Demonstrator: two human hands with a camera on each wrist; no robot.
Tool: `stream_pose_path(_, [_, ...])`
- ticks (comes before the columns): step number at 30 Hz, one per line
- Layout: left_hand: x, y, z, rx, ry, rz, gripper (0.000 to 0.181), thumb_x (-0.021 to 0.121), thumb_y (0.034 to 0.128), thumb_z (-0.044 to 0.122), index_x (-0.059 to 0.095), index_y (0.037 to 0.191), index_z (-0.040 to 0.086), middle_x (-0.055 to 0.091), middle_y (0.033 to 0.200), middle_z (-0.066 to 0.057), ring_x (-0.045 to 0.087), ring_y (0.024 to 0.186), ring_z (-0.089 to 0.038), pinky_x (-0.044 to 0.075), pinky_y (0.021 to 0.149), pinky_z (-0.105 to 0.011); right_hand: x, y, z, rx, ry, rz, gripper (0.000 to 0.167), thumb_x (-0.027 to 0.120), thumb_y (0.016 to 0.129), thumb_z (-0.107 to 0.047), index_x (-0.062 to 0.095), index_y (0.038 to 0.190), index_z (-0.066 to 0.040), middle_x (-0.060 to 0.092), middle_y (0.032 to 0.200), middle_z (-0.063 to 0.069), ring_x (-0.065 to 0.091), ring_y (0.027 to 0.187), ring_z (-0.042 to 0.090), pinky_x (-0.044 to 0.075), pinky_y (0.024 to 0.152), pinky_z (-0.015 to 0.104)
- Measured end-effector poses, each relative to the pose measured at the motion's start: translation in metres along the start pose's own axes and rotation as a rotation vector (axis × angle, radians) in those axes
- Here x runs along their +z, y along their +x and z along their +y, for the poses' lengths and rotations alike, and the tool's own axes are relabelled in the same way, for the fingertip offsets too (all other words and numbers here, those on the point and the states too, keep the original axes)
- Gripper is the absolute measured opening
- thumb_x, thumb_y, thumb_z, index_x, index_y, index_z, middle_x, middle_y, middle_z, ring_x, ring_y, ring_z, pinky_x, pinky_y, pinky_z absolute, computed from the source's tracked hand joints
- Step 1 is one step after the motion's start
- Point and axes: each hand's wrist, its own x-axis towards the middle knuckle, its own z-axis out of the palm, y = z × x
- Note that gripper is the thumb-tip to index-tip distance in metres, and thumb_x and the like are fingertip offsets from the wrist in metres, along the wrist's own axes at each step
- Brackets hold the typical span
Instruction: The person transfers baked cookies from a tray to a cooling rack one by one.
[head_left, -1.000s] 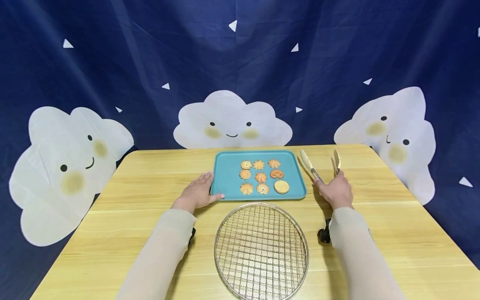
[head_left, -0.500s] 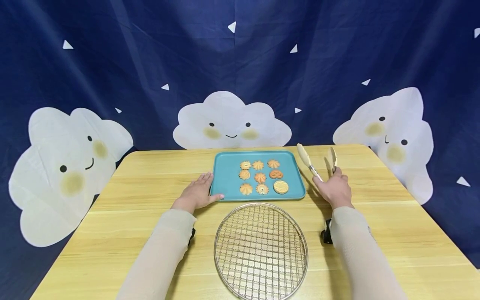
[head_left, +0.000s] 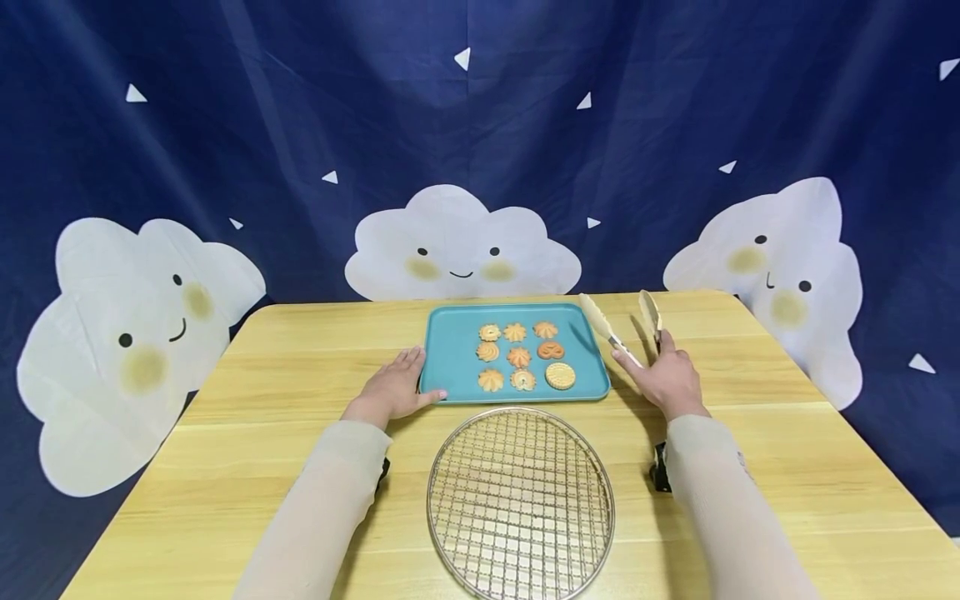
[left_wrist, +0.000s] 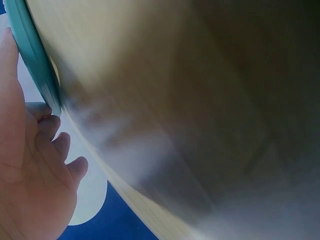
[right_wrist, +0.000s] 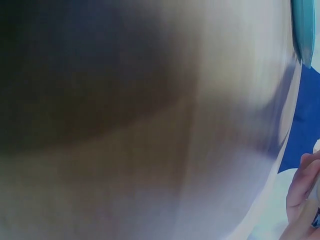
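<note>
My left hand [head_left: 392,386] rests against the left end of a teal tray [head_left: 450,354], fingers along its side and thumb at the near corner. In the left wrist view, fingertips touch the tray's rim [left_wrist: 34,55]. Several cookies lie in rows on the tray, among them a round one [head_left: 559,376] and a pretzel-shaped one [head_left: 551,350]. My right hand [head_left: 667,382] grips tongs [head_left: 597,317] with pale tips, arms spread wide. Their left tip is over or beside the tray's far right corner. The right wrist view catches only part of that hand [right_wrist: 302,187].
A round wire cooling rack [head_left: 521,500] lies in front of the tray, between my forearms. All stand on a wooden table [head_left: 225,467]. Behind the table hangs a dark blue curtain [head_left: 300,100] with cloud prints.
The tongs have swung left and lifted, from right of the tray toward its far right corner. My right hand moved slightly left with them. The left hand and tray hold still.
</note>
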Motion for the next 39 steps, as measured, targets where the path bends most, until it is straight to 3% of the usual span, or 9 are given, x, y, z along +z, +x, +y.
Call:
stream_pose_path(10, [-0.002, -0.002, 0.001, 0.002, -0.006, -0.005, 0.092, 0.045, 0.0921, 0.062, 0.013, 0.151, -0.001, 0.010, 0.157, -0.017, 0.009, 0.143, -0.035, 0.013, 0.114, -0.049, -0.004, -0.001, 0.002, -0.037, 0.022, -0.015, 0.110, 0.042, 0.081, -0.079, 0.007, 0.152, -0.003, 0.038, 0.131, 0.040, 0.042, 0.113, 0.056, 0.038, 0.091, 0.065])
stream_pose_path(22, [-0.001, -0.001, 0.001, 0.004, -0.006, -0.006, 0.093, 0.045, 0.0914, 0.063, 0.012, 0.151, -0.001, 0.011, 0.157, -0.017, 0.009, 0.143, -0.033, 0.014, 0.114, -0.049, -0.014, -0.003, 0.003, -0.120, -0.020, -0.061, 0.109, 0.043, 0.083, -0.076, 0.007, 0.152, 0.000, 0.038, 0.131, 0.040, 0.042, 0.114, 0.056, 0.039, 0.089, 0.065])
stream_pose_path(30, [-0.001, 0.000, 0.000, 0.003, -0.005, -0.002, 0.093, 0.045, 0.0914, 0.063, 0.013, 0.151, -0.001, 0.011, 0.157, -0.017, 0.009, 0.143, -0.033, 0.015, 0.114, -0.050, -0.016, -0.002, 0.007, -0.177, -0.034, -0.069, 0.108, 0.045, 0.082, -0.076, 0.012, 0.151, -0.001, 0.052, 0.117, 0.030, 0.051, 0.105, 0.049, 0.045, 0.081, 0.060])
stream_pose_path(37, [0.000, 0.000, -0.001, 0.006, -0.003, -0.002, 0.093, 0.045, 0.0914, 0.063, 0.014, 0.151, -0.001, 0.012, 0.157, -0.018, 0.010, 0.143, -0.034, 0.015, 0.114, -0.050, -0.016, -0.004, 0.012, -0.255, -0.059, -0.086, 0.102, 0.050, 0.083, -0.072, 0.015, 0.152, -0.004, 0.042, 0.131, 0.036, 0.044, 0.115, 0.055, 0.039, 0.089, 0.066])
stream_pose_path(39, [-0.001, 0.000, 0.000, 0.004, -0.003, -0.005, 0.093, 0.045, 0.0914, 0.063, 0.013, 0.151, -0.001, 0.012, 0.157, -0.017, 0.010, 0.143, -0.034, 0.015, 0.114, -0.050, -0.017, -0.005, 0.012, -0.287, -0.062, -0.090, 0.100, 0.052, 0.083, -0.070, 0.018, 0.152, -0.006, 0.046, 0.129, 0.033, 0.046, 0.114, 0.053, 0.040, 0.089, 0.065])
